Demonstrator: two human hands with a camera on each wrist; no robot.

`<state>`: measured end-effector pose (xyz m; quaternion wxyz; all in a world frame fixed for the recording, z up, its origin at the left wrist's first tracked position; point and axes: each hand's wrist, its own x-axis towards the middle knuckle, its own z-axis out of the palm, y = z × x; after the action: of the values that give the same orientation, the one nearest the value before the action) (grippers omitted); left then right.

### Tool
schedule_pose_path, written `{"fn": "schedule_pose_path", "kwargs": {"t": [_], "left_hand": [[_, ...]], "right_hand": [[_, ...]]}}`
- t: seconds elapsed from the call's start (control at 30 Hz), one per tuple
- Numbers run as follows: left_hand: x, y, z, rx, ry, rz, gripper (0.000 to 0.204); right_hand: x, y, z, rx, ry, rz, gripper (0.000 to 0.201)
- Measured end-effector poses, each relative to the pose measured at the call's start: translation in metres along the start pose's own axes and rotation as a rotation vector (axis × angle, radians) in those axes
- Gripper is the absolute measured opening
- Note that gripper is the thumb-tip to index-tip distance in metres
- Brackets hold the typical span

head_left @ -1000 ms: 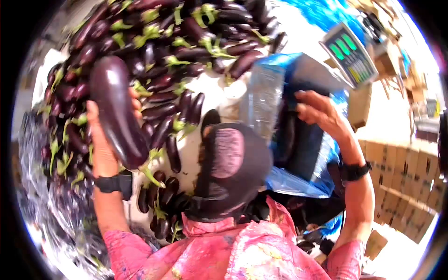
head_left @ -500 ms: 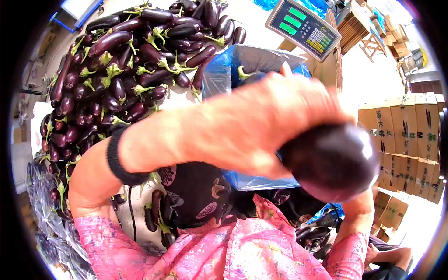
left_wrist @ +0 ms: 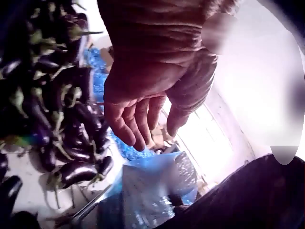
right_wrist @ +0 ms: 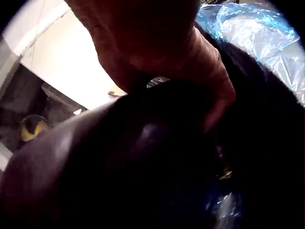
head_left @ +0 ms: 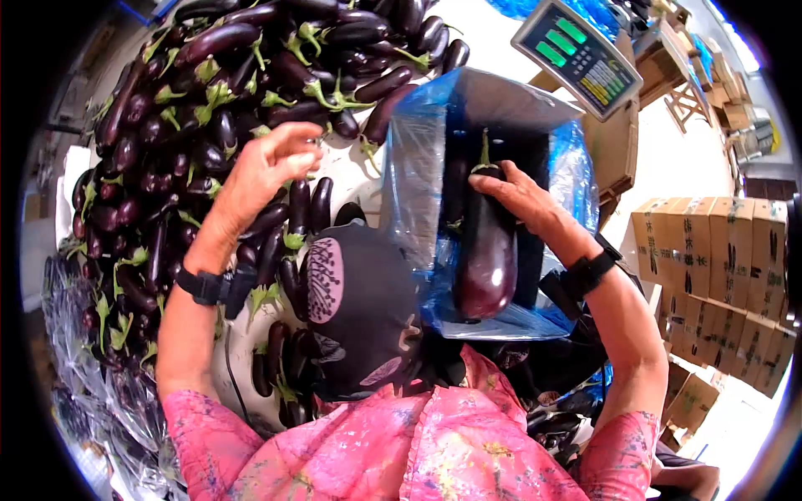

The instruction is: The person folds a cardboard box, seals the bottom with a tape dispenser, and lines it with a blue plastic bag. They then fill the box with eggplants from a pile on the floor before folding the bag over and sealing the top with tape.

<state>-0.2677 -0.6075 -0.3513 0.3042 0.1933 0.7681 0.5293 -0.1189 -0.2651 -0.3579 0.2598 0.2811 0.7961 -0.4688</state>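
Observation:
A large dark purple eggplant point(head_left: 491, 250) is gripped near its stem end by my right hand point(head_left: 525, 199), thumb across the top. It is over the mouth of a box lined with blue plastic film point(head_left: 418, 159), its green stem pointing away from me. In the right wrist view the same eggplant point(right_wrist: 71, 148) fills the lower part, under the curled fingers. My left hand point(head_left: 271, 171) hovers beside the eggplant pile point(head_left: 184, 150), fingers loosely bent with nothing in them. The left wrist view shows that hand point(left_wrist: 147, 86) hanging relaxed, with eggplants point(left_wrist: 76, 143) to its left.
A scale display point(head_left: 576, 54) with green digits stands beyond the box. Printed cartons point(head_left: 710, 250) are stacked at the right. Clear plastic film point(head_left: 92, 359) lies at the left edge. A patterned cap point(head_left: 359, 301) covers part of the near table.
The left hand carried a large eggplant from the pile across to the box; the right hand now holds an eggplant there. The left hand has swung back empty towards the pile.

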Motion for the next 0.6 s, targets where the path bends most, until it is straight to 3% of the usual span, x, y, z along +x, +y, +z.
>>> {"fn": "schedule_pose_path", "kwargs": {"t": [0.03, 0.07, 0.17, 0.27, 0.4, 0.47, 0.57, 0.6], "left_hand": [[-0.012, -0.026, -0.004, -0.076, 0.059, -0.054, 0.052], [-0.024, -0.048, -0.006, -0.108, 0.103, -0.11, 0.052], [-0.065, -0.123, -0.006, -0.222, 0.24, -0.251, 0.052], [-0.105, -0.198, 0.0, -0.309, 0.387, -0.382, 0.045], [-0.14, -0.238, 0.019, -0.394, 0.558, -0.494, 0.042], [-0.146, -0.241, 0.03, -0.356, 0.534, -0.523, 0.041], [-0.165, -0.256, 0.041, -0.314, 0.547, -0.533, 0.036], [-0.169, -0.262, 0.042, -0.31, 0.566, -0.536, 0.036]], "right_hand": [[0.018, 0.009, 0.011, -0.063, 0.017, 0.013, 0.072], [0.047, 0.04, 0.027, -0.168, 0.091, -0.137, 0.083], [0.063, 0.053, 0.065, -0.345, 0.283, -0.124, 0.092], [0.075, 0.062, 0.076, -0.264, 0.325, -0.16, 0.091], [0.071, 0.052, 0.065, -0.421, 0.328, -0.14, 0.089], [0.061, 0.045, 0.069, -0.515, 0.353, -0.17, 0.088], [0.057, 0.061, 0.079, -0.587, 0.435, -0.479, 0.083], [0.065, 0.07, 0.078, -0.243, 0.319, -0.465, 0.083]]}}
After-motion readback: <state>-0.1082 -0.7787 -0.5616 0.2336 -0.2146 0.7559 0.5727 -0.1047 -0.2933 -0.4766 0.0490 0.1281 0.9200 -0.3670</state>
